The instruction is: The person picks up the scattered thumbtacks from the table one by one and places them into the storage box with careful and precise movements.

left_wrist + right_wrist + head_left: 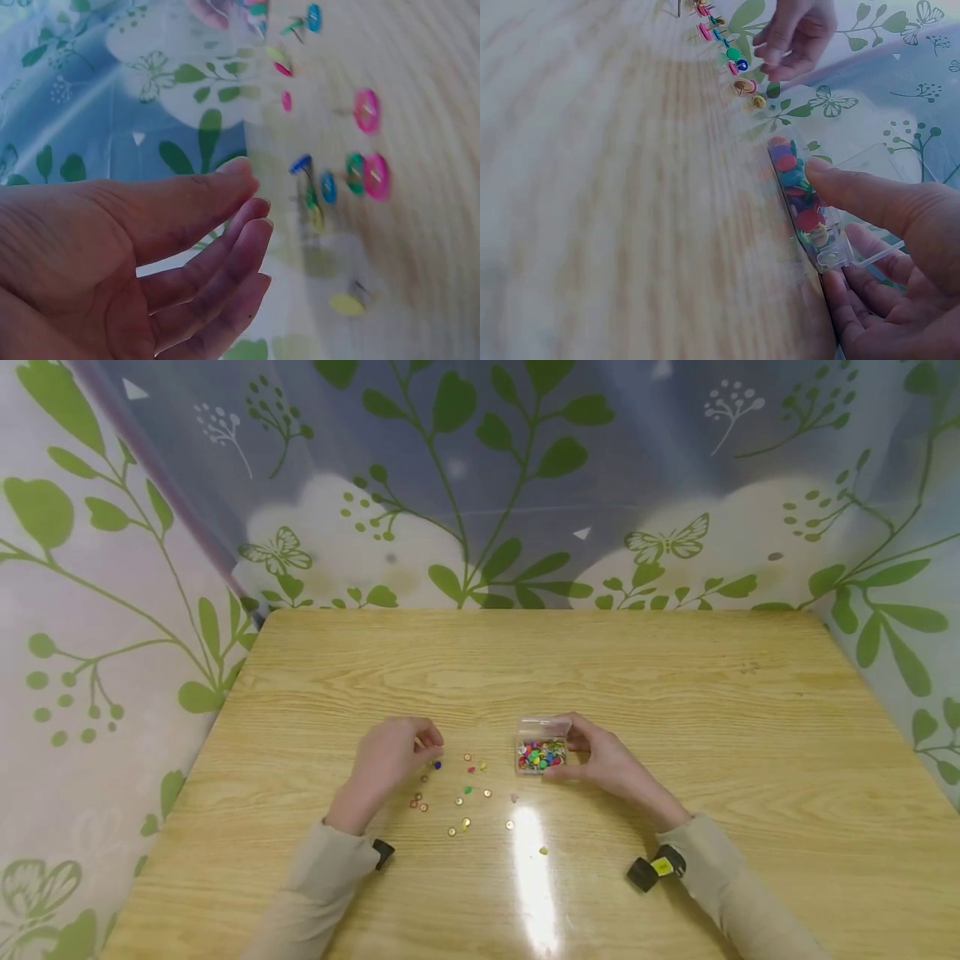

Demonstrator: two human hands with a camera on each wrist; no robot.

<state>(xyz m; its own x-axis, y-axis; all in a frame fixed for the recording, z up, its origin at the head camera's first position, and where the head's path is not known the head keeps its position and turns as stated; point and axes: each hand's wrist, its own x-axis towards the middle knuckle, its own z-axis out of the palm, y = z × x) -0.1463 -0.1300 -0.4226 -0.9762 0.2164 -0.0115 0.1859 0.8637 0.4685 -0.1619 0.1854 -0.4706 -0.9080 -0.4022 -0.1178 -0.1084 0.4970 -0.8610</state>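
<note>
Our right grip (603, 764) pinches a clear, open box (542, 727) of colourful tacks (538, 757) on the wood-grain table (675, 685); our left grip (390, 756), fingers loosely parted, hovers beside loose tacks (487, 793), leaf-patterned coverings (450, 485) surrounding us behind and at both sides

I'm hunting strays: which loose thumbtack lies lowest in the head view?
The yellowish thumbtack, straight below the open clear box; all the other loose ones lie higher in that view.
</note>
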